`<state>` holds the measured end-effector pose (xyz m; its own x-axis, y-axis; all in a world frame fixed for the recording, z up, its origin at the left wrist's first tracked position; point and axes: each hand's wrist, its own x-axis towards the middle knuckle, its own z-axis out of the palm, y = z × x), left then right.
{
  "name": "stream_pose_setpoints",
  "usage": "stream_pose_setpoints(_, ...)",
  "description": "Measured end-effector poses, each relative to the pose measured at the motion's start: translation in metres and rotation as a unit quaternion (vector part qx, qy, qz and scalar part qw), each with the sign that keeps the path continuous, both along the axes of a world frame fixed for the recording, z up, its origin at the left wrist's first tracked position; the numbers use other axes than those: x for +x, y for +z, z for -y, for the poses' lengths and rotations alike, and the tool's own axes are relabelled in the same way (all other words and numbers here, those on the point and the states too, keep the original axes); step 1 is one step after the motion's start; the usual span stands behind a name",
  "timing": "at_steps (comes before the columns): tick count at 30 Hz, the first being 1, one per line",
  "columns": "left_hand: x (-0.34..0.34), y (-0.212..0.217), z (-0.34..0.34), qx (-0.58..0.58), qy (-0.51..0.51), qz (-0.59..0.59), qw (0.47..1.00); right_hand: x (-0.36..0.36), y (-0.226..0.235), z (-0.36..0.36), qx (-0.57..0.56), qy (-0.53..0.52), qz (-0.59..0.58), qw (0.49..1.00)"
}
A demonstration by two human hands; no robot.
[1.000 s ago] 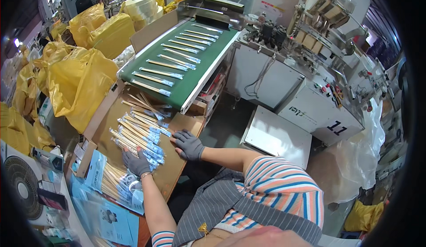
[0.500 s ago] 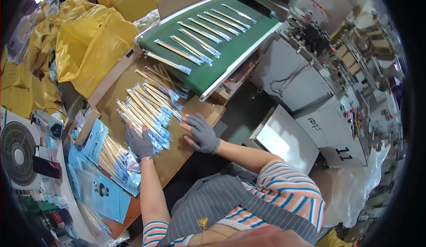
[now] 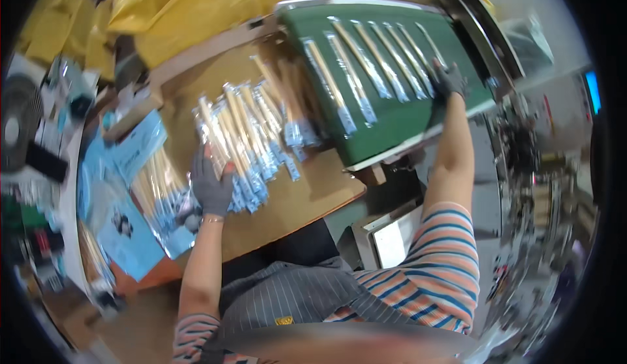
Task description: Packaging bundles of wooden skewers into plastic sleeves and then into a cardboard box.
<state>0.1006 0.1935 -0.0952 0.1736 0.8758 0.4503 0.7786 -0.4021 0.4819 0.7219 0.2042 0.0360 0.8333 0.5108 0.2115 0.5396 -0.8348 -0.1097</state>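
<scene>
Both hands wear grey gloves with bare fingertips. My left hand (image 3: pixel 212 186) lies against the near-left side of a pile of wrapped chopsticks (image 3: pixel 240 125), fingers and thumb apart. These are pale wooden sticks in clear sleeves with blue ends. My right hand (image 3: pixel 450 82) is stretched out over the far right of a green conveyor belt (image 3: pixel 398 129), fingers apart and somewhat blurred. Its fingertips are by the rightmost packet (image 3: pixel 428 42); whether they touch it is unclear. Several more packets (image 3: pixel 358 60) lie in a slanted row to its left.
The pile rests on a brown tabletop (image 3: pixel 313 191). Left of it are blue printed bags (image 3: pixel 134 243) and an opened bag with more sticks (image 3: pixel 157 181). Yellow plastic sacks (image 3: pixel 196 11) stand behind. A fan (image 3: pixel 16 125) is far left, and machinery (image 3: pixel 548 200) stands at right.
My right hand has moved from the table beside the pile up and right onto the belt. My left hand stays at the pile. The whole view has turned and shifted.
</scene>
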Motion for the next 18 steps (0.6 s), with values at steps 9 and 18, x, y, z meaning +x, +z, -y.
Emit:
stream_pose_setpoints(9,-0.001,0.009,-0.001,0.013,0.02,0.001,1.0,-0.219,-0.018,-0.03,0.071,0.524,-0.002,0.849)
stream_pose_setpoints(18,0.042,0.046,-0.012,-0.211,0.103,0.292,0.927,-0.349,-0.069,-0.09,0.017,0.23,-0.326,0.917)
